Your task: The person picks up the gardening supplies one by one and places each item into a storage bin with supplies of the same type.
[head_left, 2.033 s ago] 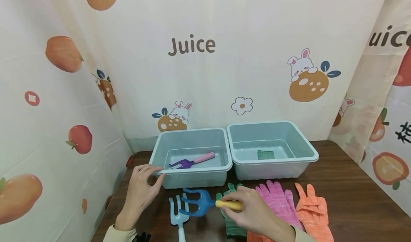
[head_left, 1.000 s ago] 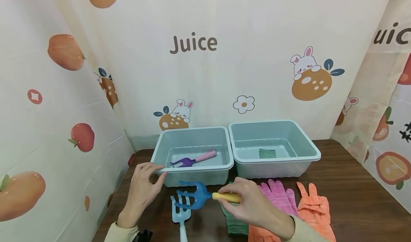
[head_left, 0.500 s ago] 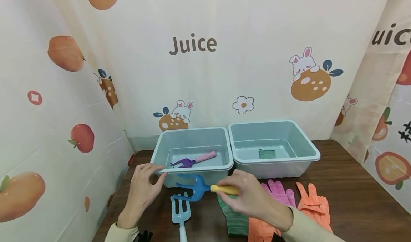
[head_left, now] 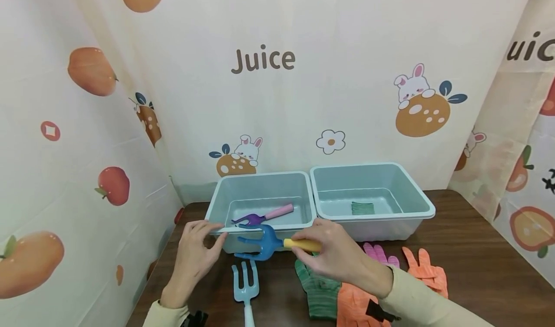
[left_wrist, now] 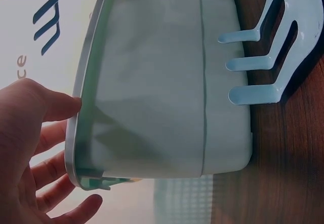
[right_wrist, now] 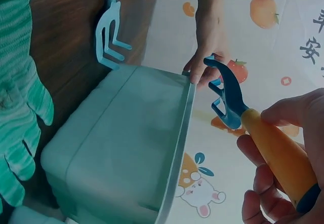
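My right hand point(head_left: 334, 251) is curled round the yellow handle point(head_left: 303, 245) of the blue fork point(head_left: 268, 243), holding it above the tabletop point(head_left: 477, 269), before the left bin point(head_left: 265, 187). My left hand point(head_left: 194, 255) pinches that bin's rim at its front left corner. Nearer the tabletop's left edge than the green glove point(head_left: 320, 291) lies a light-blue fork point(head_left: 246, 291); the bin holds a purple fork point(head_left: 253, 219).

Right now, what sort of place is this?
Maybe an indoor tabletop work corner: there's a brown table, a hanging sheet printed with fruit and bunnies, and two pale blue bins.
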The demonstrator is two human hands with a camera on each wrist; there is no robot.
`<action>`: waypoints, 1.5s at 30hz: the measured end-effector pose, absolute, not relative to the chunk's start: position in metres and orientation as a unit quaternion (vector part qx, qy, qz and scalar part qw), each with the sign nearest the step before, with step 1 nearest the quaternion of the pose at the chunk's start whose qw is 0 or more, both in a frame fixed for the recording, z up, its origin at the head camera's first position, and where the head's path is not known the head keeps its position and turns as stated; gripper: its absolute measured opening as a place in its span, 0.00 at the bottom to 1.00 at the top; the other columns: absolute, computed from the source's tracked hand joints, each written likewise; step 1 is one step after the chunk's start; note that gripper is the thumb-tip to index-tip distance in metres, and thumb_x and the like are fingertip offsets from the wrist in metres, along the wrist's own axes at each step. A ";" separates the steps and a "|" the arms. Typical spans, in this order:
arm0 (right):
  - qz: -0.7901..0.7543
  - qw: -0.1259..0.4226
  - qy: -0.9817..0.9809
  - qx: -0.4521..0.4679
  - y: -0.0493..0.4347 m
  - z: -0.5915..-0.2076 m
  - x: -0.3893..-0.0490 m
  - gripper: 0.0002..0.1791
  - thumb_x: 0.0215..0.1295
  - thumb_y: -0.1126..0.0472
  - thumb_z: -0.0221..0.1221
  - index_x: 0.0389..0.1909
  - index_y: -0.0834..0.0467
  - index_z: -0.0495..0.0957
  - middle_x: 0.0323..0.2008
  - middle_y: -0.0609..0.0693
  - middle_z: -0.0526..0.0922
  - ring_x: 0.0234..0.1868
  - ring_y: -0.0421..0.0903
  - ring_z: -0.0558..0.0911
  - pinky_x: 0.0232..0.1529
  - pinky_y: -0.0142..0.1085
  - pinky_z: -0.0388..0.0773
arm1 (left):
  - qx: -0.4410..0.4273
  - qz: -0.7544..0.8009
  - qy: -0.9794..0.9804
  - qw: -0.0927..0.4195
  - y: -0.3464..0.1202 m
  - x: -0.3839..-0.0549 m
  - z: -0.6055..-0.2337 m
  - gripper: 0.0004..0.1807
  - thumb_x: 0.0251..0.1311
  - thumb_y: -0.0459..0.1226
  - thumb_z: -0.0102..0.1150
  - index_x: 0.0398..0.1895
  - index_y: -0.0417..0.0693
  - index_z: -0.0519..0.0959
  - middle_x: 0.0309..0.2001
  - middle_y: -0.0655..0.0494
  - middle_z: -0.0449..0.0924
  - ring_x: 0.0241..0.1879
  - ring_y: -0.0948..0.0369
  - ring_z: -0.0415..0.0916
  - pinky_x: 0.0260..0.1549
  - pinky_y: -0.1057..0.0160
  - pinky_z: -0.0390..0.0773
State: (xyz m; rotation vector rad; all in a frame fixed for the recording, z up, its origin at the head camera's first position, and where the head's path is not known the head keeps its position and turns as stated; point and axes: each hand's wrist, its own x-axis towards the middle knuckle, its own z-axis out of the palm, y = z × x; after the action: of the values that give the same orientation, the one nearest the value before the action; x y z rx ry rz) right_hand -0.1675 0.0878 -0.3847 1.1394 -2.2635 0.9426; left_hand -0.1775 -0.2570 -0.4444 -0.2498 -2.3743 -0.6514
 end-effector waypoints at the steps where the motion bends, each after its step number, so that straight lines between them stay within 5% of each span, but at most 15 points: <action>1: 0.338 0.218 -0.818 0.412 0.088 -0.384 -0.168 0.09 0.58 0.63 0.77 0.39 0.53 0.92 0.31 0.41 0.88 0.30 0.31 0.72 0.28 0.22 0.73 | -0.096 -0.248 -0.907 0.327 -0.257 -0.178 -0.444 0.12 0.55 0.37 0.79 0.42 0.46 0.92 0.41 0.49 0.90 0.53 0.47 0.76 0.51 0.39 0.79; 34: 0.261 0.237 -0.836 0.421 0.078 -0.361 -0.204 0.08 0.59 0.59 0.77 0.39 0.54 0.93 0.28 0.43 0.88 0.26 0.33 0.68 0.29 0.26 0.68 | -0.077 -0.253 -0.913 0.311 -0.254 -0.176 -0.445 0.11 0.56 0.38 0.79 0.42 0.46 0.92 0.43 0.48 0.91 0.54 0.47 0.76 0.53 0.38 0.79; 45: 0.251 0.200 -0.846 0.425 0.075 -0.352 -0.214 0.11 0.63 0.57 0.75 0.45 0.53 0.93 0.36 0.44 0.93 0.28 0.35 0.70 0.27 0.25 0.69 | -0.080 -0.255 -0.911 0.313 -0.255 -0.177 -0.445 0.11 0.56 0.37 0.79 0.42 0.46 0.92 0.43 0.48 0.91 0.54 0.47 0.75 0.52 0.38 0.78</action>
State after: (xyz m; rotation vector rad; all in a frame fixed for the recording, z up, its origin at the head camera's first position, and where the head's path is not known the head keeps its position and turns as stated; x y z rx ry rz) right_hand -0.2144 0.0747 -0.3516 1.1872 -2.3659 0.7025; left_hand -0.1768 -0.2550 -0.4446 -0.2098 -2.4039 -0.6738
